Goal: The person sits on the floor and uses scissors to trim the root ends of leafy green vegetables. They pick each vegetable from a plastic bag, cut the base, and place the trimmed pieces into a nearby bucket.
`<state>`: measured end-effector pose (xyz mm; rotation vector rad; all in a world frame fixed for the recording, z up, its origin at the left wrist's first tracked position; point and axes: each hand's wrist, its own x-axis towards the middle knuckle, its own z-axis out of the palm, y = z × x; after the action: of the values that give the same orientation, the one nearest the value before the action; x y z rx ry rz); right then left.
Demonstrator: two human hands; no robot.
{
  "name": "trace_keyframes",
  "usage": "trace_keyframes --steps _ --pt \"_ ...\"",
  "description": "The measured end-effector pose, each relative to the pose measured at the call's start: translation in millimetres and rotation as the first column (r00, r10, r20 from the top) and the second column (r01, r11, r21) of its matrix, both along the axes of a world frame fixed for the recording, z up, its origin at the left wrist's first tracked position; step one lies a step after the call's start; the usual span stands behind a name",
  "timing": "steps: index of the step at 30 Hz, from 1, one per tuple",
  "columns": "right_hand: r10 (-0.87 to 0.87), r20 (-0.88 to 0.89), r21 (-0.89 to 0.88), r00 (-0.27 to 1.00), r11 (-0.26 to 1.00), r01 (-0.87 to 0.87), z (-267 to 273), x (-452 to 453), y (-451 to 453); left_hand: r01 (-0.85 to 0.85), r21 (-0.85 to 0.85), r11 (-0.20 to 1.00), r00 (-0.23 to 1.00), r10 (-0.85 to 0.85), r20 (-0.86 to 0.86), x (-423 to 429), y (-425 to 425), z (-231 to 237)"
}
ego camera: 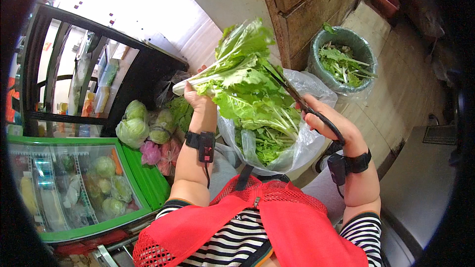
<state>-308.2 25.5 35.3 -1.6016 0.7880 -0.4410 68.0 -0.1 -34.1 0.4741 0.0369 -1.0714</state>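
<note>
A bunch of leafy greens point(237, 63) with pale stalks is gripped near its stalk end by my left hand point(196, 94). In my right hand point(326, 122) are black-handled scissors point(289, 87), whose dark blades reach up to the leaves' right side. The blade tips lie partly behind or against the leaves, so I cannot tell whether they touch. Below both hands, an open clear plastic bag point(311, 144) sits in front of my knees. Cut or loose greens point(269, 144) fill much of it.
A lined bin point(315, 50) holding leaf scraps point(343, 63) stands at the right beside a wooden cabinet point(308, 3). Wrapped cabbages point(133, 128) and a pink bag point(150, 152) lie at the left. A green-framed glass-topped chest point(122, 178) and a black-framed glass-door cabinet point(137, 78) flank them.
</note>
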Motion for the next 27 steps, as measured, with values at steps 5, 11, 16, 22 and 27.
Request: trace_keyframes --steps 5,11,16,22,27 --pt "0.006 -0.087 -0.062 0.996 0.998 -0.011 -3 3 -1 -0.092 0.006 0.996 0.992 0.091 0.085 -20 4 24" --pt "-0.048 -0.196 -0.16 0.979 0.987 0.017 -10 13 0 -0.072 -0.079 0.994 0.978 0.086 0.19 -33 8 43" --pt "-0.126 -0.204 -0.103 0.971 0.989 0.106 -5 16 0 -0.076 -0.127 0.989 0.936 0.115 0.334 -39 9 50" --pt "-0.215 -0.249 -0.15 0.944 0.972 0.181 -6 14 -1 -0.131 -0.06 0.99 0.968 0.141 0.206 -31 7 48" --pt "-0.47 -0.214 -0.078 0.856 0.882 0.464 -14 16 -7 -0.008 0.051 0.999 0.993 0.002 0.118 -16 12 32"
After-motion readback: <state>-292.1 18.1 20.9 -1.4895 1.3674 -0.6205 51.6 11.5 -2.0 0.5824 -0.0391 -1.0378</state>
